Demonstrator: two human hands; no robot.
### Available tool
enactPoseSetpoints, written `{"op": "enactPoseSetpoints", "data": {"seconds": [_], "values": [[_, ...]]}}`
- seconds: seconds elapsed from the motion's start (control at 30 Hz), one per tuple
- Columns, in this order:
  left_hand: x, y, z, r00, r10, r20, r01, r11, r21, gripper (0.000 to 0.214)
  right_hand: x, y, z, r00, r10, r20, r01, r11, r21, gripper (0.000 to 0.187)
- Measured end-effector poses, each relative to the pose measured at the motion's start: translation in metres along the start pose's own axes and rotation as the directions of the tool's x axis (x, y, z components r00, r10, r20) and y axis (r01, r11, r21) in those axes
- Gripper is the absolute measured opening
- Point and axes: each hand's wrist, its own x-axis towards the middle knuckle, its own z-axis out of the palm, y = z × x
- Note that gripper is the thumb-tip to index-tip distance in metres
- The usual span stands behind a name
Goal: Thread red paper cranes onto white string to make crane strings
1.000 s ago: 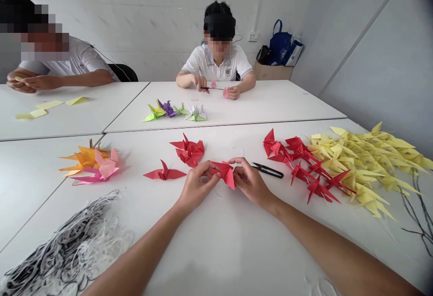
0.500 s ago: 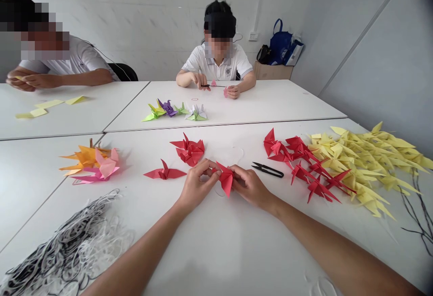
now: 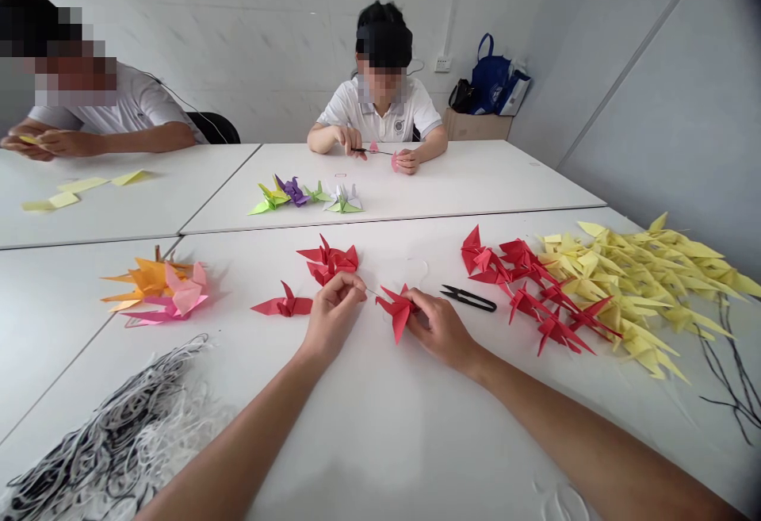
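My right hand [image 3: 438,326] holds a red paper crane [image 3: 397,312] just above the white table [image 3: 386,426]. My left hand [image 3: 333,311] is pinched shut on a thin needle or thread that runs from its fingertips to the crane. A single red crane [image 3: 283,304] lies left of my left hand, and a small cluster of red cranes [image 3: 329,261] lies behind it. Black thread snips [image 3: 468,297] rest on the table right of my right hand.
Several red cranes [image 3: 535,291] and a heap of yellow cranes [image 3: 648,287] lie at the right. Orange and pink cranes [image 3: 160,287] sit left, a tangle of cords [image 3: 112,442] at the near left. Two other people work at the far tables, with coloured cranes [image 3: 306,196] between.
My left hand has drawn away to the left from the red crane, pulling the thin needle or thread out. My right hand has kept hold of the crane, which now hangs point down.
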Motion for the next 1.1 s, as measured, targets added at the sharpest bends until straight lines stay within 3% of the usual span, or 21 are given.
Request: {"op": "enactPoseSetpoints", "data": {"seconds": [0.13,0.23,0.4,0.57,0.73,0.83,0.97,1.1], "values": [[0.006,0.001,-0.005,0.998,-0.068,0.002,0.066,0.966,-0.250,0.014,0.001,0.004,0.001,0.992,-0.001,-0.123,-0.005,0.999,-0.047,0.012],[0.009,0.001,-0.010,0.979,-0.203,0.018,0.183,0.838,-0.514,0.010,0.002,0.008,0.002,0.978,0.018,-0.206,-0.026,0.999,-0.033,0.020],[0.010,0.001,-0.015,0.965,-0.257,0.057,0.225,0.698,-0.680,0.007,0.003,0.011,-0.001,0.963,0.056,-0.263,-0.061,0.998,-0.011,0.037],[0.012,0.001,-0.014,0.964,-0.262,0.047,0.213,0.653,-0.727,0.007,0.003,0.011,-0.004,0.961,0.128,-0.247,-0.119,0.992,0.049,0.038],[0.012,0.001,-0.012,0.959,-0.282,0.030,0.229,0.708,-0.668,0.010,0.002,0.006,-0.003,0.993,0.032,-0.116,-0.027,0.999,0.046,0.038],[0.008,0.001,-0.011,0.952,-0.294,0.081,0.271,0.693,-0.668,0.011,0.002,0.004,-0.002,0.999,-0.004,-0.054,0.007,0.999,0.051,0.039],[0.003,0.002,-0.010,0.936,-0.275,0.219,0.349,0.656,-0.669,0.009,0.002,0.005,-0.003,0.989,0.071,-0.131,-0.056,0.991,0.119,0.034],[0.001,0.004,-0.009,0.903,-0.219,0.370,0.412,0.691,-0.594,0.010,0.003,0.006,-0.004,0.960,0.137,-0.246,-0.097,0.981,0.166,0.028]]}}
